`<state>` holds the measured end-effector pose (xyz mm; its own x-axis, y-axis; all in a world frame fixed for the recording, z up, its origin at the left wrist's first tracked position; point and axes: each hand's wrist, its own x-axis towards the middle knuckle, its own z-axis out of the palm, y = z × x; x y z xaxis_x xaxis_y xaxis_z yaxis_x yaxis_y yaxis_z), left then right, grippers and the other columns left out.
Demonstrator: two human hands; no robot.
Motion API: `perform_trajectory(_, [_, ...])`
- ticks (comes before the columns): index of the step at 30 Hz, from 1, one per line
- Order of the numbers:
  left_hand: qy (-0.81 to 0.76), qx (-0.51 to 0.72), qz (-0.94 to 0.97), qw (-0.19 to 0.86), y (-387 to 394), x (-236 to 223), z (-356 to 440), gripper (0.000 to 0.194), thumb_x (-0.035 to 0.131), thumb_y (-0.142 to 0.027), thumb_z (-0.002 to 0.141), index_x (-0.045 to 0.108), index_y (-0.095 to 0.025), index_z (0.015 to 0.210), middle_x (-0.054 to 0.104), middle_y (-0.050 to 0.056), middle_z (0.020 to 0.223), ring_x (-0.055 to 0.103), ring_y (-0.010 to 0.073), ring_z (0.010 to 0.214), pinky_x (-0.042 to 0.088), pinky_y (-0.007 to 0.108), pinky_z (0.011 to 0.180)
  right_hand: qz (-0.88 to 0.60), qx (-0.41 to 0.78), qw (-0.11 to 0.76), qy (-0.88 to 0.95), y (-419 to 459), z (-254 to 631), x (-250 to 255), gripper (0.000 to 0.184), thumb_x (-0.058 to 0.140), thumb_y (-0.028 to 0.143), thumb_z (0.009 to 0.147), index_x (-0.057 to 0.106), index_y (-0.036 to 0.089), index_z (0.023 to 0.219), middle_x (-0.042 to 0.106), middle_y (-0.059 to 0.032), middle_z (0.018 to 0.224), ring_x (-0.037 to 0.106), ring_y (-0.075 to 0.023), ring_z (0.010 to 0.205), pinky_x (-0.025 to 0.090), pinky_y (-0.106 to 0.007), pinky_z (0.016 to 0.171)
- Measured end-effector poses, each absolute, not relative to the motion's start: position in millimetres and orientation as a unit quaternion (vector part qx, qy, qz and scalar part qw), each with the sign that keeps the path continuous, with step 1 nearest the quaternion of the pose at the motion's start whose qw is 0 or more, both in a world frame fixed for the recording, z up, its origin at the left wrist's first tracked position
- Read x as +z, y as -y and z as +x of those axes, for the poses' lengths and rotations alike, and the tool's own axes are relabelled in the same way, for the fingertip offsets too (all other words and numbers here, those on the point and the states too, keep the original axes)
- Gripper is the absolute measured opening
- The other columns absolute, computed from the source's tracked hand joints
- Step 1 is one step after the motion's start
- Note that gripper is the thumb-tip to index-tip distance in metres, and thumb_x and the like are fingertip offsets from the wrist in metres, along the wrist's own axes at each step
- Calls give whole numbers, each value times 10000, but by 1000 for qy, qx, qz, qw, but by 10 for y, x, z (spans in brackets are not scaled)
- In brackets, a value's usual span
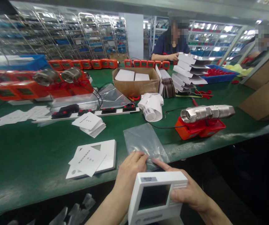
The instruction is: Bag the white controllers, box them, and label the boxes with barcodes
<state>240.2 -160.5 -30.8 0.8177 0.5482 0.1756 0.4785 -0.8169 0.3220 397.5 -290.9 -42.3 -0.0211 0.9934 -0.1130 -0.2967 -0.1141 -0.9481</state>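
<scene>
My right hand [190, 193] grips a white control panel with a dark screen [156, 195] low in the middle of the view; its forefinger stretches onto the near edge of a clear plastic bag [143, 142]. My left hand [131, 170] pinches that same bag edge with closed fingers. The bag lies flat on the green table [31, 156]. Right of it sits a steel valve on an orange-red base [201, 122], with a black cable running off to the left.
White cards on a white plate [92, 159] lie to the left, a card stack [89, 124] behind. A label roll [151, 107], a cardboard box [135, 81], rows of orange units and stacked white boxes [188, 73] stand farther back. Two other people sit across and right.
</scene>
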Motion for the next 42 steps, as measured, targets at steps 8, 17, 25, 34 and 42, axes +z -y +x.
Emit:
perform_trajectory(8, [-270,196,896,292,1654,-305,2336,95,555,-163,850,647,-184,858,585,22,805,591,154,730,479,250,639,-371,667,589,266,2929,3888,-448,838,769,405,655,436,173,1388,617,-129,1256,548,-330,1167,332,-477,1032])
perform_trajectory(17, [-317,295,853,291,1670,-280,2418,179,473,-225,905,623,-177,821,620,13,738,597,129,659,442,224,579,-412,635,648,81,3119,3814,-328,436,725,336,720,678,154,1113,726,-114,1041,657,-299,1012,440,-443,970])
perform_trajectory(25, [-322,300,874,206,1676,-436,2527,154,470,-176,908,590,-174,811,610,10,736,604,142,671,444,241,594,-418,684,594,-63,3355,3950,-361,342,672,296,769,701,110,1055,741,-138,972,690,-288,944,489,-404,912])
perform_trajectory(34, [-284,317,891,159,1791,-454,2447,162,443,-181,932,582,-174,849,585,14,728,591,151,686,466,254,635,-435,681,587,-49,3176,4037,-358,290,614,237,814,691,64,1032,744,-149,941,709,-257,888,523,-363,872])
perform_trajectory(42, [-268,307,886,220,1949,-525,2381,169,415,-142,925,559,-186,1001,607,35,817,616,170,772,521,282,685,-459,602,642,-123,3185,4053,-331,313,637,225,805,653,75,1079,739,-144,977,716,-257,857,562,-363,815])
